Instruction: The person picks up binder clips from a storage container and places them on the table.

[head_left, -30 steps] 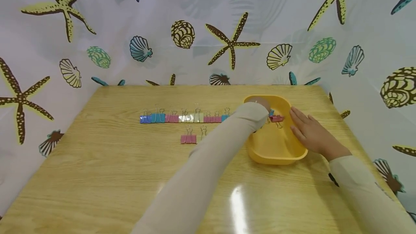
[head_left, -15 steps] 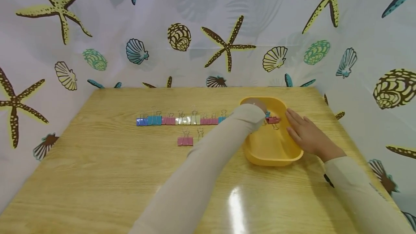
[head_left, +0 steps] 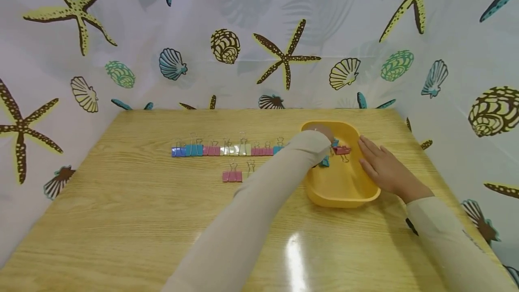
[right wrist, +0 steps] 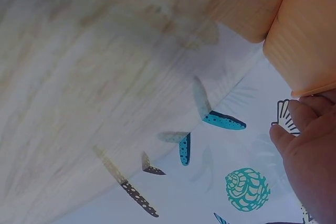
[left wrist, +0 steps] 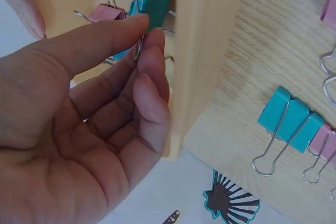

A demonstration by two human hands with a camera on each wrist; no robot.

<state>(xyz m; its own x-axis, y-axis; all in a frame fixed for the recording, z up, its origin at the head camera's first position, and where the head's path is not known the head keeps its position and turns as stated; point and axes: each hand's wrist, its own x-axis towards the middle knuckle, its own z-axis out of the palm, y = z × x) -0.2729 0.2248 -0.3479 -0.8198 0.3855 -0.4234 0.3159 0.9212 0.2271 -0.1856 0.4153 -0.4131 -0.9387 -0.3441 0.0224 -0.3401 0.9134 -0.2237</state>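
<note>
A yellow plastic tray (head_left: 336, 188) stands at the right of the table. My left hand (left wrist: 100, 98) is inside it, pinching a teal binder clip (left wrist: 155, 4) by its wire handle between thumb and fingertips. In the head view the sleeve hides most of that hand, and the teal clip shows below the cuff. Other clips lie in the tray, among them a pink binder clip (head_left: 342, 150) and a blue one (head_left: 334, 143). My right hand (head_left: 381, 168) rests along the tray's right rim with fingers extended.
A row of binder clips (head_left: 211, 150) in blue, pink, clear and yellow runs left of the tray, handles up. Nearer stands a pink binder clip (head_left: 232, 176) with another beside it, partly behind the left sleeve (head_left: 259, 202). A patterned cloth (head_left: 243, 80) hangs behind the table (head_left: 121, 220).
The teal binder clip has come into view below my left cuff in the tray. My right hand stays on the rim. The head view has shifted slightly.
</note>
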